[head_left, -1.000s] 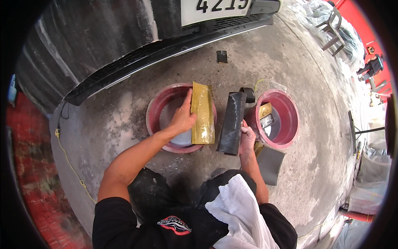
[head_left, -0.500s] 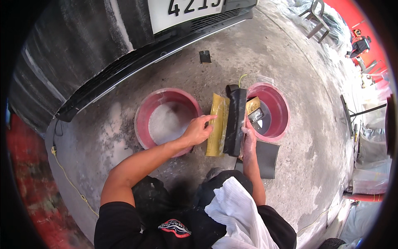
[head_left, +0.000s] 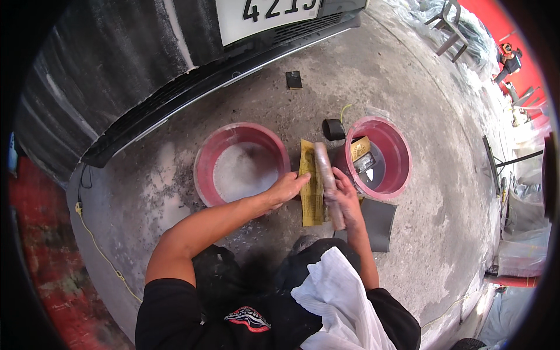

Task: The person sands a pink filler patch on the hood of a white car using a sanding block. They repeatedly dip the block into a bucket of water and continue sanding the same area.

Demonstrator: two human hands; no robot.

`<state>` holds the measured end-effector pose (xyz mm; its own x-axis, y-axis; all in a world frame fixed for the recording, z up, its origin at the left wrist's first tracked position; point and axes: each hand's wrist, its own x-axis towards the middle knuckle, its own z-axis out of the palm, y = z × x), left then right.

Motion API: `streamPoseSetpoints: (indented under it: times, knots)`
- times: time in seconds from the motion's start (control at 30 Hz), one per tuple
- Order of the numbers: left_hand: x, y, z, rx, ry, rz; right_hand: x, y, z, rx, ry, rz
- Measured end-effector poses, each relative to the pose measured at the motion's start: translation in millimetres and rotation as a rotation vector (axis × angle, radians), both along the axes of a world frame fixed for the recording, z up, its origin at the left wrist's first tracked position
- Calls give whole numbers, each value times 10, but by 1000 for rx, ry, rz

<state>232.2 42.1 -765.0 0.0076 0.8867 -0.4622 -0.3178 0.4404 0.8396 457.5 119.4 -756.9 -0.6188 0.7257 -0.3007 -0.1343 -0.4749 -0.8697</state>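
Two red basins, yellow sheet, dusty grey bar, dark grey mat

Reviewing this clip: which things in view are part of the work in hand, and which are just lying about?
In hand: left hand on yellow sheet; right hand holding grey rolled sheet; two red basins.
Lying about: dark mat, small black square, white cloth, yellow cord.

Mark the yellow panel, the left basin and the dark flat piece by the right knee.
yellow panel [head_left: 311, 195], head view, its middle.
left basin [head_left: 201, 169], head view, left rim.
dark flat piece [head_left: 379, 224], head view, centre.
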Motion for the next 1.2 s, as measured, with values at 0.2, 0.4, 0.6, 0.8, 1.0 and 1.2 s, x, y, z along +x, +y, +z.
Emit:
streamPoseSetpoints:
  times: [0.2, 0.4, 0.6, 0.8, 1.0, 1.2]
  knots:
    - [184, 54, -39, -118, 289, -8, 1166, -287, -516, 23, -393, -19]
    - [578, 428, -117, -247, 554, -49, 1661, -698, -738, 380, -1138, 26]
    - [986, 486, -2039, -295, 247, 29, 1474, -740, -658, 443, -1081, -93]
    - [975, 240, -1143, -283, 544, -272, 1694, -888, -600, 469, -1181, -76]
    - [-38, -18, 262, 209, 527, -303, 2130, -991, -731, 596, -1177, -143]
    - [-741, -406, 1099, 163, 285, 152, 1394, -686, -436, 912, -1222, -181]
